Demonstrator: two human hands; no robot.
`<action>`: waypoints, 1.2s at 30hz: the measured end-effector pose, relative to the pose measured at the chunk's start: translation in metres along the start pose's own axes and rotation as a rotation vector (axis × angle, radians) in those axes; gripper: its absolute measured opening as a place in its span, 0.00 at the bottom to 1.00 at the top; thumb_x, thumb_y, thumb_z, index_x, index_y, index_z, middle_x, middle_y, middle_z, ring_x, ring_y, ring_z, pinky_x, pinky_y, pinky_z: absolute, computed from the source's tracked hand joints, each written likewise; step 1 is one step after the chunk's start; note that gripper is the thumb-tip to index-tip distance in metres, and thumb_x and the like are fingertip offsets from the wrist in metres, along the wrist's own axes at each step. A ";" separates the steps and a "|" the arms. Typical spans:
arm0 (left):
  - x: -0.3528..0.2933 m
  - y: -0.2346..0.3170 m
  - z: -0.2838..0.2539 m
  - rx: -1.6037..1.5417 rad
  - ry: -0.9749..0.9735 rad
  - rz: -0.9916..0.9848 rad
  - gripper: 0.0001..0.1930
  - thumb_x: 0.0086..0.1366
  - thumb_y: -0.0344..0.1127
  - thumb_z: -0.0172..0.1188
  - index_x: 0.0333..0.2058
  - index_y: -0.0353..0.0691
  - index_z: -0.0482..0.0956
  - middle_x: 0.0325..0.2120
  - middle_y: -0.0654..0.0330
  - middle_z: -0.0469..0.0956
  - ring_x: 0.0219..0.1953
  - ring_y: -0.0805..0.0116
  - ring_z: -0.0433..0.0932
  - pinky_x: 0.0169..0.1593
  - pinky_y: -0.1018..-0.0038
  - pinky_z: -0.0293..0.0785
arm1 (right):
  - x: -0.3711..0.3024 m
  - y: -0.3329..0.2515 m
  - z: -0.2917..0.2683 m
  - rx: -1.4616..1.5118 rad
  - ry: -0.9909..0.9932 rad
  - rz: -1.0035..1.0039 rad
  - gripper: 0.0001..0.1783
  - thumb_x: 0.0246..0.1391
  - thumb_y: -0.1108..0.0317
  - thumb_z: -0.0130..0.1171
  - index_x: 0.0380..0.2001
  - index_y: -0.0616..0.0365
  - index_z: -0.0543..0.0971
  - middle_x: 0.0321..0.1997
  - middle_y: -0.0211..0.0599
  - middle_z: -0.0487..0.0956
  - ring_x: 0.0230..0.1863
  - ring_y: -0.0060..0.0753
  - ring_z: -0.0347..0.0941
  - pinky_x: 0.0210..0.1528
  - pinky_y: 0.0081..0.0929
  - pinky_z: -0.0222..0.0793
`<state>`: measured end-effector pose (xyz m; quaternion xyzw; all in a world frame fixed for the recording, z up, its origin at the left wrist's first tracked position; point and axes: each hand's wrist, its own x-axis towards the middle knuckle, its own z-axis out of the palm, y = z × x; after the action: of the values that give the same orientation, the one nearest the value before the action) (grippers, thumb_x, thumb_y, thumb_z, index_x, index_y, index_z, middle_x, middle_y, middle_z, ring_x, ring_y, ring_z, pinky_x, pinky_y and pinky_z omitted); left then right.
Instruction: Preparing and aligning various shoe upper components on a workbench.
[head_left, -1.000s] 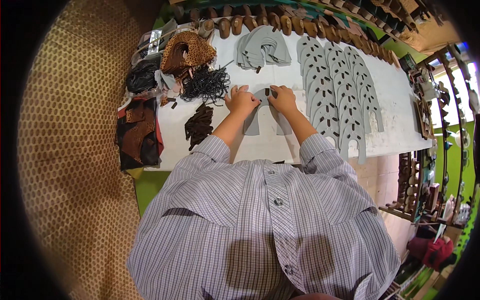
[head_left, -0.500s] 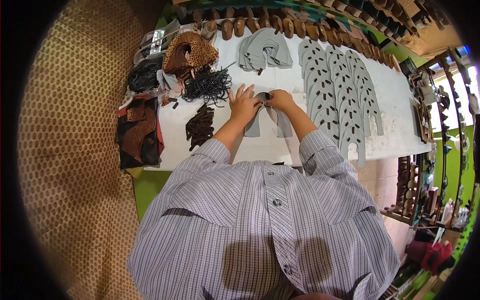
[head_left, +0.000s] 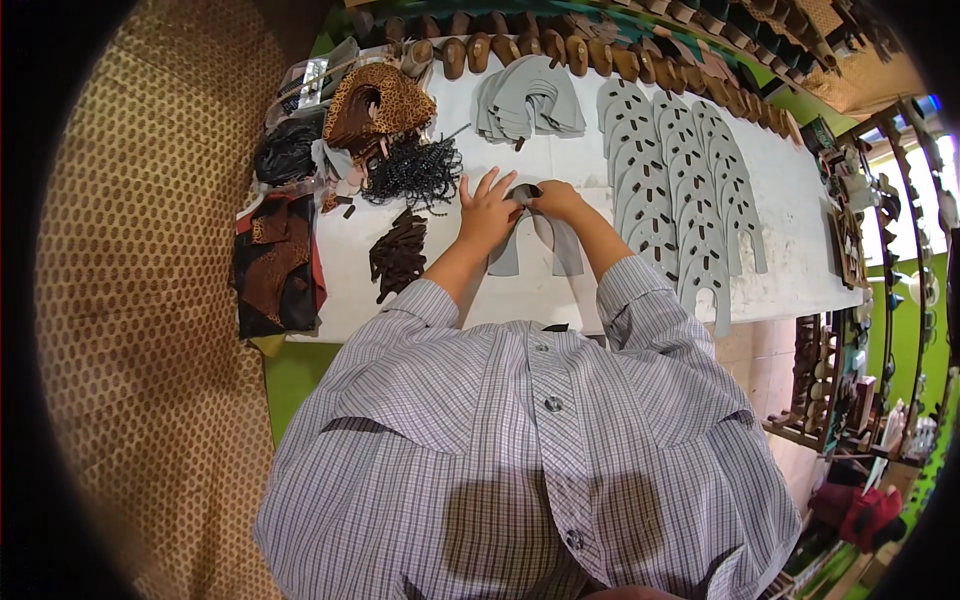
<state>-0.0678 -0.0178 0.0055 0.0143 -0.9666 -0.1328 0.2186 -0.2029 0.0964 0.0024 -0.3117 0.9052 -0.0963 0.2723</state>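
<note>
A grey U-shaped piece of sheet material (head_left: 505, 254), like a sandal upper, is raised at its curved end between my hands, its two legs pointing toward me. My left hand (head_left: 486, 214) pinches it near the curve, other fingers fanned out. My right hand (head_left: 556, 201) pinches the same curve from the right, fingers curled. Whether a small strip lies between the fingertips is hidden. Left of my left forearm is a pile of short dark brown strips (head_left: 398, 253). Beyond my hands lies a stack of like grey pieces (head_left: 527, 98).
Overlapping rows of grey U-shaped pieces bearing small dark strips (head_left: 690, 180) cover the table's right part. Black beaded trim (head_left: 412, 168) and leopard-print pieces (head_left: 378, 100) lie at the left. Brown sandals (head_left: 625, 66) line the far edge. A shoe rack (head_left: 815, 375) stands to the right.
My fingertips have shifted slightly at the curve of the grey piece, and my right hand has moved a little to the left. The piece stays in nearly the same place.
</note>
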 end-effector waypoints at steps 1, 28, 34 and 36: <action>0.000 0.000 0.001 0.000 0.000 0.003 0.04 0.50 0.42 0.63 0.24 0.54 0.82 0.56 0.65 0.64 0.61 0.60 0.56 0.59 0.41 0.37 | 0.003 0.003 0.001 0.001 0.002 0.001 0.21 0.43 0.49 0.59 0.41 0.45 0.78 0.46 0.36 0.76 0.50 0.44 0.70 0.50 0.41 0.65; -0.040 0.005 -0.001 0.116 -0.039 -0.049 0.15 0.57 0.41 0.53 0.44 0.59 0.77 0.61 0.61 0.55 0.63 0.58 0.51 0.60 0.42 0.35 | 0.019 -0.009 -0.014 0.441 -0.092 0.173 0.22 0.47 0.55 0.48 0.34 0.65 0.78 0.39 0.51 0.76 0.41 0.42 0.71 0.44 0.35 0.64; -0.027 0.015 0.005 0.064 -0.027 -0.019 0.16 0.57 0.42 0.53 0.45 0.62 0.76 0.60 0.58 0.56 0.62 0.56 0.53 0.60 0.42 0.34 | 0.035 0.040 0.004 0.176 -0.117 -0.166 0.14 0.45 0.62 0.50 0.33 0.53 0.80 0.37 0.36 0.79 0.38 0.32 0.73 0.40 0.36 0.65; -0.044 0.007 0.003 0.066 -0.039 -0.116 0.15 0.58 0.42 0.53 0.45 0.61 0.76 0.60 0.57 0.56 0.62 0.56 0.53 0.60 0.42 0.33 | 0.000 -0.016 -0.008 0.036 -0.009 0.006 0.11 0.45 0.57 0.54 0.31 0.41 0.82 0.38 0.27 0.80 0.40 0.36 0.75 0.44 0.45 0.64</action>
<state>-0.0294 -0.0066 -0.0138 0.0749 -0.9721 -0.1134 0.1910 -0.1989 0.0839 0.0144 -0.3043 0.9031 -0.1103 0.2823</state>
